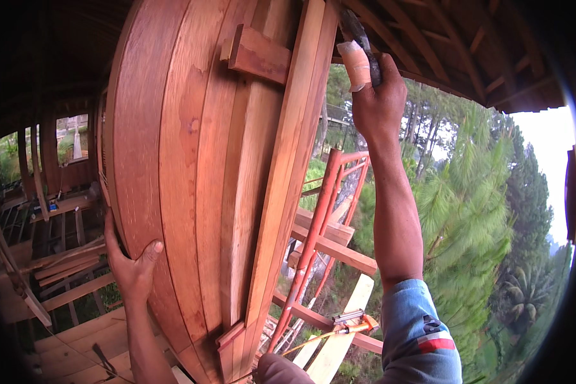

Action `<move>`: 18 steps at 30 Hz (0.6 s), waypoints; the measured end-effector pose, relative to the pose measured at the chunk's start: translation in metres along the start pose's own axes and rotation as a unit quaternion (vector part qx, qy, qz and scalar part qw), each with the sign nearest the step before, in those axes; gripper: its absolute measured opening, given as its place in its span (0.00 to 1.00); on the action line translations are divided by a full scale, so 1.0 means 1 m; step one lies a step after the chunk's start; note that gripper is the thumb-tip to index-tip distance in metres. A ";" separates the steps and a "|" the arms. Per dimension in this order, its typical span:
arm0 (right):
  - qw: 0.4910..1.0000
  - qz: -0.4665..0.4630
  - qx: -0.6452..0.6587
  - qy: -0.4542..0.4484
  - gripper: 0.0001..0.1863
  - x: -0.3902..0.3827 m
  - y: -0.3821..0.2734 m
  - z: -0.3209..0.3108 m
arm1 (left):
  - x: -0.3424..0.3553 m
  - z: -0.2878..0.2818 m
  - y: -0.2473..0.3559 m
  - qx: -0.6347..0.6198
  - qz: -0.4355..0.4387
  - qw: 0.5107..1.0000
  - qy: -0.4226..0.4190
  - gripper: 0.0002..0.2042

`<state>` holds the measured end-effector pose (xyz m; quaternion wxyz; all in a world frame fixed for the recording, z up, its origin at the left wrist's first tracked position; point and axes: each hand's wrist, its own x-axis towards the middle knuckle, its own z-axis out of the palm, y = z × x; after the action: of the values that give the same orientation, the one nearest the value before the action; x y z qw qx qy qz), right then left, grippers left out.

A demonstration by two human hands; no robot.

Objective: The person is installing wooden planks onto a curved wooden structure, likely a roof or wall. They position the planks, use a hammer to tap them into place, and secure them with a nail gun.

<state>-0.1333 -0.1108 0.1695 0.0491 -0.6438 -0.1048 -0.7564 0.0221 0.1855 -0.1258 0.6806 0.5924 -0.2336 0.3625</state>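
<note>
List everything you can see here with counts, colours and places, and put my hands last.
Planked wooden panel: one, reddish brown, centre
Wood block: one, reddish brown, on the panel's upper part
Scaffold frame: one, red, right of the panel
Pale planks: at least two, lower right
Nailer-like tool: one, orange and silver, lower right
Rafters: several, brown, upper right
Trees: many, green, right
Floorboards: several, brown, lower left
Dark hand tool: one, in right hand
Sleeve: one, blue, right arm
Left hand: one, on panel's left edge
Right hand: one, top

Pale plank (pixel 358 296), orange tool (pixel 367 322) on top
</note>
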 end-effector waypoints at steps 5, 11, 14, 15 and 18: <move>0.999 -0.006 -0.030 -0.015 0.32 0.005 -0.012 0.010 | 0.001 -0.001 -0.005 -0.013 0.011 1.000 -0.022 0.55; 0.998 -0.006 -0.057 -0.011 0.32 0.007 -0.016 0.018 | 0.003 -0.002 0.001 -0.021 0.014 1.000 -0.011 0.53; 0.998 0.016 -0.056 -0.038 0.32 -0.007 -0.014 0.010 | 0.000 -0.003 0.002 0.009 0.026 1.000 -0.009 0.53; 0.996 -0.028 -0.074 -0.027 0.33 0.002 -0.011 0.017 | 0.002 -0.003 0.001 -0.019 0.022 1.000 -0.008 0.53; 0.988 -0.081 -0.129 -0.016 0.33 0.025 -0.002 0.024 | 0.000 0.005 0.003 -0.066 0.000 0.998 -0.013 0.53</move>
<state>-0.1149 -0.1025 0.1975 -0.0975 -0.6461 -0.0596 -0.7546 0.0199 0.1804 -0.1231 0.7152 0.5510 -0.2654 0.3384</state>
